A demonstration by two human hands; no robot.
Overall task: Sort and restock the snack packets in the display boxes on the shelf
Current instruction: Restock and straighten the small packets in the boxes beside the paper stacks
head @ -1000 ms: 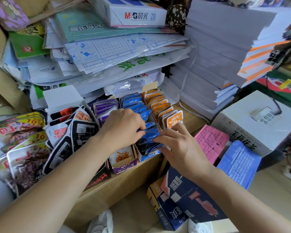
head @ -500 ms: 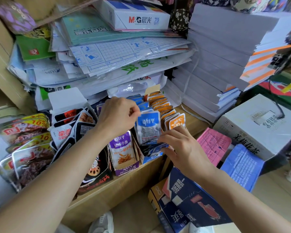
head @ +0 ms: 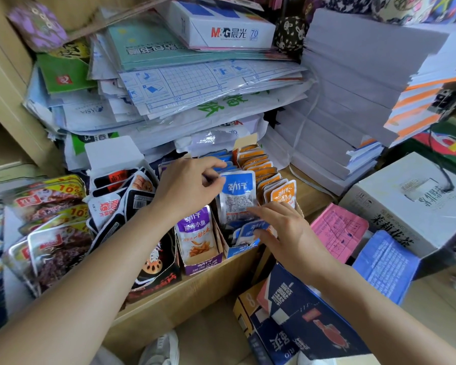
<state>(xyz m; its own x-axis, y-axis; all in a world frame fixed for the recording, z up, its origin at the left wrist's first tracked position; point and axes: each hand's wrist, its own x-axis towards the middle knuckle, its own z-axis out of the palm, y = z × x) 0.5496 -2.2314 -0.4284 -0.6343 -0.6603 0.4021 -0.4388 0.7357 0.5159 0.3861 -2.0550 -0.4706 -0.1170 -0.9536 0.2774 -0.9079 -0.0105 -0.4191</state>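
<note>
Three narrow display boxes stand side by side on the wooden shelf: a purple box, a blue box and an orange box. My left hand pinches the top edge of an upright blue snack packet above the blue box. My right hand rests its fingers on loose blue packets lying at the front of that box, beside the orange packets. A purple packet stands at the front of the purple box.
Black snack packets fill a white-flapped box to the left, with red-and-yellow packets beyond. Paper stacks and plastic-wrapped sheets pile behind. A white carton stands right; a dark blue box sits below the shelf.
My left hand has lifted one blue packet upright out of the pile in the blue box. My right hand shifted slightly onto the packets lying at the box's front.
</note>
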